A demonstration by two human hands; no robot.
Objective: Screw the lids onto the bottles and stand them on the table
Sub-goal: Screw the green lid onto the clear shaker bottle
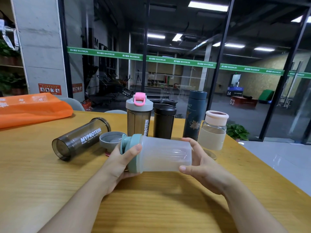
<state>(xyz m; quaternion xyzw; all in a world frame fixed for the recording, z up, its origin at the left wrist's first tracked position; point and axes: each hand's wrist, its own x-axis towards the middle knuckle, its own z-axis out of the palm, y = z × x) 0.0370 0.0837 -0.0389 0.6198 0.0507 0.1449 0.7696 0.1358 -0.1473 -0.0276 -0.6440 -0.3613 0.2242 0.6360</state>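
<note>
I hold a frosted clear shaker bottle (165, 154) sideways above the wooden table (151, 207). My left hand (121, 163) grips its teal lid (133, 152), which sits on the bottle's mouth. My right hand (199, 164) grips the bottle's base end. A smoky MYPROTEIN bottle (80, 138) lies on its side without a lid at the left. Its grey lid (110, 140) lies upside down beside it. Behind stand a smoky bottle with a grey and pink lid (139, 115), a black shaker (164, 121), a dark blue flask (194, 115) and a glass bottle with a pink lid (213, 130).
An orange bag (32, 108) lies at the table's far left. The table's right edge runs diagonally past the glass bottle, with a tiled floor and a potted plant (237, 132) beyond. A glass wall stands behind the table.
</note>
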